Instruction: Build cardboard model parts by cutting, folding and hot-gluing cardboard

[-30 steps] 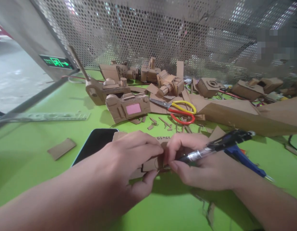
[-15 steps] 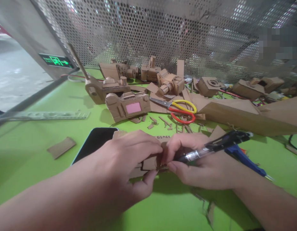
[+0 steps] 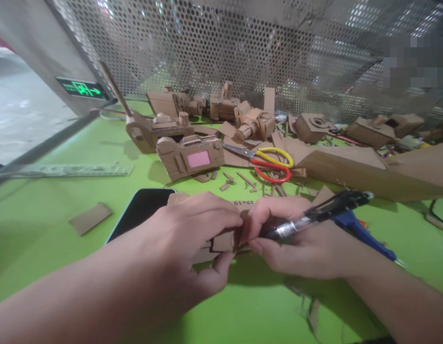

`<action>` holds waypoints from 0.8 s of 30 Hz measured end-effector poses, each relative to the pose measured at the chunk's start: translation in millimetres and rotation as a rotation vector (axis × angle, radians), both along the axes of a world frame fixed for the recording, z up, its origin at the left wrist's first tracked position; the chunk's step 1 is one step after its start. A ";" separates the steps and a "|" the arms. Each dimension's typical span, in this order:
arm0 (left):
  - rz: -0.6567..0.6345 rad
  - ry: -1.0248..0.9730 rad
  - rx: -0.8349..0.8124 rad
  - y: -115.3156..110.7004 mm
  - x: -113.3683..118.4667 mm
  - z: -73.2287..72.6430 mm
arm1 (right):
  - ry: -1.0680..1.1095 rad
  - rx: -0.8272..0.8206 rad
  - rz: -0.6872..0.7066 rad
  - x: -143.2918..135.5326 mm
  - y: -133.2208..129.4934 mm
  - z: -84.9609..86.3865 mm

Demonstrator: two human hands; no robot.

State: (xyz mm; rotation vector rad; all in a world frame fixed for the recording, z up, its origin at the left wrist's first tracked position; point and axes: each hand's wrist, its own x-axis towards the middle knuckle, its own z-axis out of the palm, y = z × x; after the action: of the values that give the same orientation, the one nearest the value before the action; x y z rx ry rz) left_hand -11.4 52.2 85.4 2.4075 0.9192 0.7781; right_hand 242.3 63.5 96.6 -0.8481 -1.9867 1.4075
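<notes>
A small piece of cardboard (image 3: 223, 242) with dark drawn lines on it lies between my hands, low over the green table (image 3: 224, 315). My left hand (image 3: 181, 239) is closed on its left part, fingers over the top and thumb at the near edge. Thumb and fingertips of my right hand (image 3: 300, 248) pinch at its right end; the exact contact is hidden. That same hand also holds a black and clear pen (image 3: 293, 227), tilted up to the right. Behind the hands stands a cardboard camera model (image 3: 210, 157) with a pink screen.
A phone (image 3: 138, 210) lies by my left hand, with a cardboard scrap (image 3: 90, 218) and clear ruler (image 3: 81, 170) further left. Scissors (image 3: 273, 152) and cardboard offcuts lie beyond. A blue-handled tool (image 3: 368, 239) is at right. More cardboard models line the perforated metal wall (image 3: 207, 43).
Both hands keep their hold on the cardboard, and the pen's upper end has tipped slightly. The view has shifted very slightly.
</notes>
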 end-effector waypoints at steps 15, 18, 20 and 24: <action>0.000 -0.009 0.014 -1.3 0.6 0.1 | -0.021 -0.023 -0.013 1.3 -1.5 -0.8; -0.001 -0.009 0.000 -1.7 1.1 0.7 | -0.048 -0.009 -0.034 1.1 -2.3 -0.1; 0.010 0.001 -0.010 -1.9 1.3 1.5 | -0.059 -0.015 -0.044 2.0 -2.8 -0.5; 0.012 0.014 0.004 -0.7 1.9 3.0 | -0.036 -0.039 -0.032 3.0 -2.9 -1.6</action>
State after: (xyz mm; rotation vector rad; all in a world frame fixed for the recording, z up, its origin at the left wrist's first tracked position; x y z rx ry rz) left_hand -9.5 51.5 88.4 2.4160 0.9391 0.7700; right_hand 245.3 60.6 95.0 -0.9242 -1.9690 1.4269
